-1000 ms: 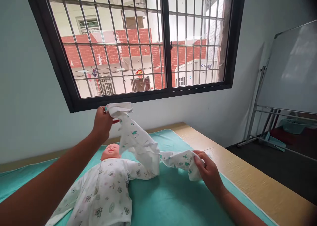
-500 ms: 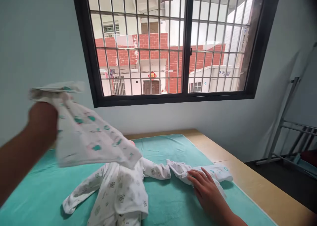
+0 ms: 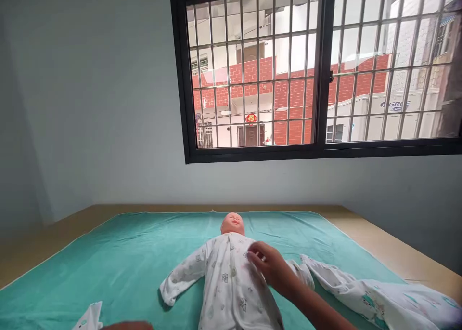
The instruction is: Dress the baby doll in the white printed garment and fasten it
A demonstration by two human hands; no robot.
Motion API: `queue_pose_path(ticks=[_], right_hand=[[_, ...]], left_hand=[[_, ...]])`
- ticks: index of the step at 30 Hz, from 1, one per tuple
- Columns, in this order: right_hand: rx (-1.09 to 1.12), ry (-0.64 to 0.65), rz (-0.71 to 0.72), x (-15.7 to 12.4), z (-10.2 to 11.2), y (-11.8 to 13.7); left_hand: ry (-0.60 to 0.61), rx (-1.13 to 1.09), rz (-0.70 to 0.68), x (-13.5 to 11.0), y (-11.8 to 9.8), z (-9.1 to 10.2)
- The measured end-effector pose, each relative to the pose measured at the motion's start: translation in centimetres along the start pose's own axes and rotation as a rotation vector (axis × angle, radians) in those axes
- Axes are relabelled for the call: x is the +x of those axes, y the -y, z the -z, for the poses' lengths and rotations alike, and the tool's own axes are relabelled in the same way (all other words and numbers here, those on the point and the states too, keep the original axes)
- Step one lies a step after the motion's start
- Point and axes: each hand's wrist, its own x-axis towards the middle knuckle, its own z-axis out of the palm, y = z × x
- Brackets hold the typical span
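A baby doll (image 3: 233, 224) lies on its back in a white bear-print romper (image 3: 227, 282). Its sleeve on the left is spread outward. My right hand (image 3: 269, 265) is at the romper's chest, near the shoulder on the right, its bent fingers apart and nothing visible held. Only a sliver of my left hand (image 3: 128, 325) shows at the bottom edge; its fingers are hidden. Beside it is a corner of white printed cloth (image 3: 90, 316). Right of the doll lies a white garment with teal prints (image 3: 382, 296), near the romper's other sleeve.
A teal sheet (image 3: 119, 257) covers most of the wooden bed or table top (image 3: 364, 229), whose bare edges show around it. Behind stands a pale wall (image 3: 108, 127) with a barred, black-framed window (image 3: 252, 152).
My left hand has come down from its raised position with the printed cloth to the bottom edge. My right hand has left the garment on the right for the doll's chest. The view has turned left.
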Motion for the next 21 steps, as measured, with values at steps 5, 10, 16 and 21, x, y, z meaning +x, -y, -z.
queue_pose_path(ticks=[5, 10, 16, 21], right_hand=[[-0.297, 0.087, -0.157, 6.8, -2.3, 4.2], [-0.442, 0.252, -0.242, 8.6, -3.0, 4.6], [-0.284, 0.337, -0.009, 9.0, -2.5, 2.1], [0.059, 0.425, -0.1, 9.2, -1.6, -0.3]], left_hand=[[0.276, -0.097, 0.089, -0.5, 1.4, 0.6], [-0.022, -0.349, 0.084, 9.0, 1.0, -3.5], [-0.135, -0.362, 0.06, 15.6, 0.6, -10.0], [-0.233, -0.448, 0.048, 14.6, 1.0, -11.7]])
